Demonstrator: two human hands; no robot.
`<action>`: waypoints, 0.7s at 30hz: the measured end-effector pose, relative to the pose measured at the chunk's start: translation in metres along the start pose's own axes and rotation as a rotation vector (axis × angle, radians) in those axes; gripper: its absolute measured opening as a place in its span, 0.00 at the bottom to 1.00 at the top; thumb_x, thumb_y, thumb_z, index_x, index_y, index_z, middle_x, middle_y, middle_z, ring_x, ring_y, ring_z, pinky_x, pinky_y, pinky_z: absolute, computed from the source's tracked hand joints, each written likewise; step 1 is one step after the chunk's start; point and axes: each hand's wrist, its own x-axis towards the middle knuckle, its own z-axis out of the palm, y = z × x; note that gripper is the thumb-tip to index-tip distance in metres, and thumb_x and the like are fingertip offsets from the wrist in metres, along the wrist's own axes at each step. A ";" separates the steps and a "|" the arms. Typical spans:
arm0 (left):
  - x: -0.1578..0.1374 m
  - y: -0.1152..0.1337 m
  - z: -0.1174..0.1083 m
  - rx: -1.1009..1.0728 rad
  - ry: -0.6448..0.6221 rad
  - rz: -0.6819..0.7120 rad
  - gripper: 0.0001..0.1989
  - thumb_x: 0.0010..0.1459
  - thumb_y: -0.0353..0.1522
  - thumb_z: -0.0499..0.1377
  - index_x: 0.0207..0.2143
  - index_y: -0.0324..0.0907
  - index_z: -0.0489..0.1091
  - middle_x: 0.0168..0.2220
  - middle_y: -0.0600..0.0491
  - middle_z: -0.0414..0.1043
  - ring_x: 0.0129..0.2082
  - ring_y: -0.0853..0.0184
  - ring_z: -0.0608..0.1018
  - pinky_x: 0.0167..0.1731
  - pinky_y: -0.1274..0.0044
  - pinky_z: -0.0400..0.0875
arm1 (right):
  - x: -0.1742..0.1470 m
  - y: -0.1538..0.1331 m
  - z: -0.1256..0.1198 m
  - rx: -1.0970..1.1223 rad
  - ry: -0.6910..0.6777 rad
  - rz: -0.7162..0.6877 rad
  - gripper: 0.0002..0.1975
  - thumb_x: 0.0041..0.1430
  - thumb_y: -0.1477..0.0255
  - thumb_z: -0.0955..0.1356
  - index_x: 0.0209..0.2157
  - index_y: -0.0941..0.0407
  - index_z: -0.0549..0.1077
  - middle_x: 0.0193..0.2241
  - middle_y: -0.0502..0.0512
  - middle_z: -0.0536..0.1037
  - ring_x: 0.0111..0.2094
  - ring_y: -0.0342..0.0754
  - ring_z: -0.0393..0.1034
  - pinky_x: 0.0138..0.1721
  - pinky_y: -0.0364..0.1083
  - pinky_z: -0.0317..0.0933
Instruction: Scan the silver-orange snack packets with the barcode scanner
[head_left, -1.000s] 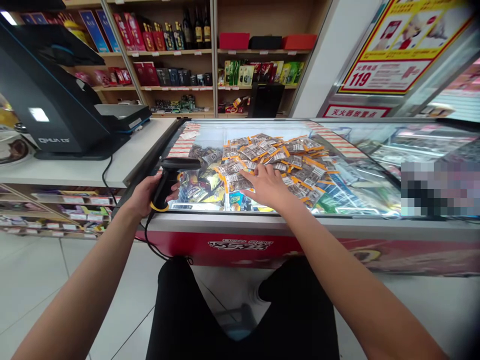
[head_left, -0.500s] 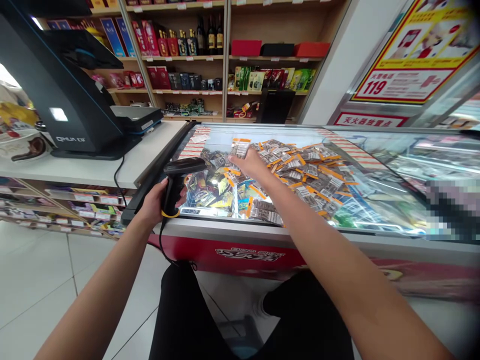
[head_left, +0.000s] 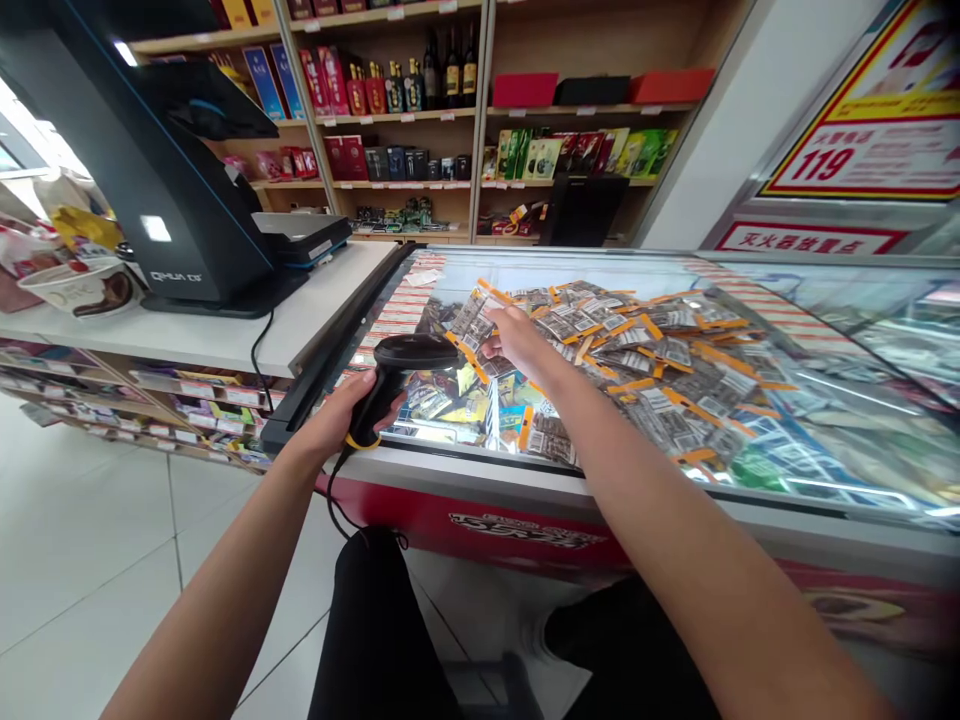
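My left hand (head_left: 346, 410) is wrapped round the handle of a black barcode scanner (head_left: 412, 352), whose head points right over the glass lid of a chest freezer (head_left: 457, 462). In my right hand (head_left: 517, 340) is a clear snack packet (head_left: 472, 318) with orange edges and a printed label, held tilted just in front of the scanner head. Many similar packets (head_left: 645, 345) lie in a heap on the glass, to the right of my right hand. A dark cord hangs from the scanner's handle.
On the left a white counter (head_left: 337, 280) carries a black checkout machine (head_left: 195, 230) and a paper bucket (head_left: 86, 288). Behind the freezer, shelves (head_left: 405, 120) hold bottles, boxes and bags. A black upright panel (head_left: 587, 210) stands at the freezer's far edge.
The packet in my right hand has tilted and come nearer the scanner. My left hand has moved the scanner slightly towards the packet. The camera view has shifted left.
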 end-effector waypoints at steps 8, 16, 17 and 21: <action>-0.001 -0.001 -0.004 0.017 -0.016 -0.009 0.26 0.63 0.55 0.62 0.36 0.39 0.71 0.29 0.51 0.69 0.20 0.72 0.65 0.22 0.76 0.54 | -0.005 -0.005 0.000 0.100 0.008 0.124 0.08 0.70 0.65 0.65 0.46 0.52 0.69 0.26 0.50 0.71 0.29 0.50 0.72 0.39 0.50 0.71; 0.000 0.001 0.000 -0.091 0.302 0.082 0.25 0.60 0.53 0.63 0.39 0.39 0.74 0.30 0.51 0.71 0.19 0.73 0.64 0.18 0.77 0.60 | 0.010 0.010 -0.008 0.006 0.118 -0.017 0.07 0.67 0.63 0.67 0.39 0.52 0.71 0.24 0.49 0.62 0.26 0.49 0.64 0.30 0.48 0.66; 0.000 0.002 0.000 -0.109 0.338 0.098 0.24 0.60 0.53 0.63 0.40 0.39 0.74 0.30 0.52 0.71 0.19 0.73 0.65 0.18 0.78 0.60 | 0.009 0.009 -0.008 -0.023 0.137 -0.023 0.07 0.67 0.64 0.67 0.38 0.52 0.72 0.23 0.49 0.61 0.26 0.48 0.64 0.29 0.47 0.66; 0.000 0.003 -0.003 -0.211 0.424 0.145 0.22 0.61 0.50 0.64 0.42 0.41 0.73 0.32 0.54 0.70 0.20 0.74 0.67 0.18 0.79 0.62 | 0.001 0.002 -0.003 -0.116 0.156 -0.012 0.07 0.67 0.66 0.70 0.38 0.55 0.75 0.22 0.50 0.68 0.24 0.47 0.66 0.28 0.46 0.66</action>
